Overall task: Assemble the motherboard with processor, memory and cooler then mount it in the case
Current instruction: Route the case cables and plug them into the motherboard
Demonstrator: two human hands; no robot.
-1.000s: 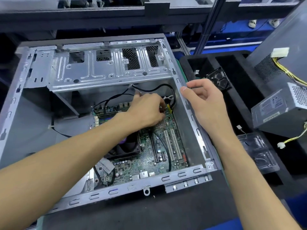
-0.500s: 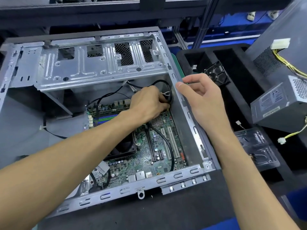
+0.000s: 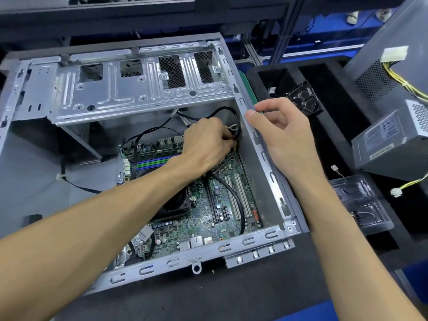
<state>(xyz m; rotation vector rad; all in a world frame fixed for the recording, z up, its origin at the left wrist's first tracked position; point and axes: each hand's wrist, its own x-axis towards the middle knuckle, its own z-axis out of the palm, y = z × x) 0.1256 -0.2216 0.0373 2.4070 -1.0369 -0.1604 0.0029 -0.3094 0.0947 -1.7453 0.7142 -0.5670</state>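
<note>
The open grey metal case (image 3: 273, 181) lies flat in front of me. A green motherboard (image 3: 203, 218) sits on its floor, with a black cooler fan (image 3: 176, 205) at its centre and blue and green memory slots (image 3: 150, 163) behind. My left hand (image 3: 206, 144) reaches deep into the case's far right corner, its fingers curled round a black cable (image 3: 228, 111) near the board's back edge; the fingertips are hidden. My right hand (image 3: 282, 135) grips the case's right wall rim, thumb on the inner edge.
A black foam tray (image 3: 331, 140) to the right holds a hard drive (image 3: 305, 98) and clear plastic packaging (image 3: 361, 205). Two grey power supplies (image 3: 389, 142) with yellow wires stand at the far right. The drive cage (image 3: 129, 89) spans the case's far side.
My left hand moved a little toward the case's far right corner and closed on the cable loop. My right hand stayed on the rim.
</note>
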